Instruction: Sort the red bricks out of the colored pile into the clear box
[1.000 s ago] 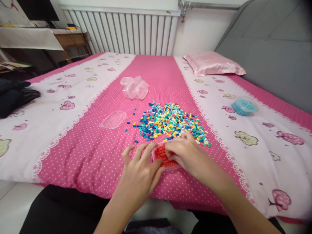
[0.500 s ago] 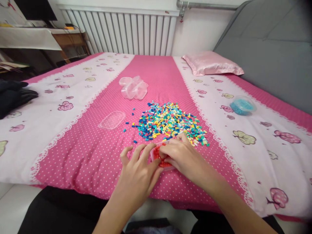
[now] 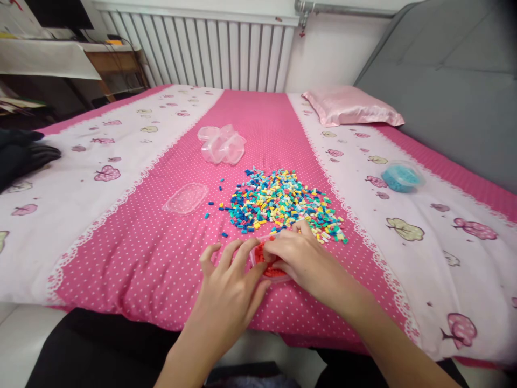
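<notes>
A clear plastic container (image 3: 278, 278) with small red building bricks (image 3: 262, 265) in it rests on the bed close to me. My left hand (image 3: 230, 277) is at the container's left side, its fingers spread apart and the foremost ones reaching over the rim. From the right, my right hand (image 3: 297, 253) dips into the container with curled fingers pressed together among the red bricks. Whatever those fingertips pinch is hidden. Just beyond both hands lies a wide heap of mixed-colour bricks (image 3: 283, 199), mostly blue, green, yellow and white.
A clear lid (image 3: 186, 198) lies flat left of the heap, with a few stray bricks between. Farther back are several empty clear containers (image 3: 222, 145). On the right stands a container of light-blue bricks (image 3: 402, 178). A pink pillow (image 3: 351, 105) and black gloves (image 3: 28, 153) also lie on the bed.
Both hands stay almost in place over the container of red bricks. The view has shifted very slightly; the heap looks the same.
</notes>
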A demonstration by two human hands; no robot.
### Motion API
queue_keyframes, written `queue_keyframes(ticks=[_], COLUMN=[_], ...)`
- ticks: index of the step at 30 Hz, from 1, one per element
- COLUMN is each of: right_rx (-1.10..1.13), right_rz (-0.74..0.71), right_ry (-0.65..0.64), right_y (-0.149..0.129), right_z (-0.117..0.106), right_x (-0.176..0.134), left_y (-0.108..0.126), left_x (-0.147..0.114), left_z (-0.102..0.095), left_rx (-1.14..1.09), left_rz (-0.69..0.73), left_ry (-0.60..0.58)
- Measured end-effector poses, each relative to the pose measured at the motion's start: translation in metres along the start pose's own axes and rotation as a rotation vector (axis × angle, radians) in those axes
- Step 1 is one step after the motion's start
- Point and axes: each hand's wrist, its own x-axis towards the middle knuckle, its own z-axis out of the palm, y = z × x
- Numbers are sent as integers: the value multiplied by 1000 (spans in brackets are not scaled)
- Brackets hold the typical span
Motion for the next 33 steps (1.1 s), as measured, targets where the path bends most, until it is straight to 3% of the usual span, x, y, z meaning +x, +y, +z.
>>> queue_keyframes(ticks=[25, 33], right_rx=[-146, -87], right_rz=[-46, -42], right_ry=[-41, -62], right_y=[-3, 1], right_z=[-3, -4], right_x=[-2, -5], left_y=[0, -1], left_x=[-2, -1], left_z=[0, -2], left_rx=[-60, -70], left_rz=[-2, 5], left_ry=[-21, -49])
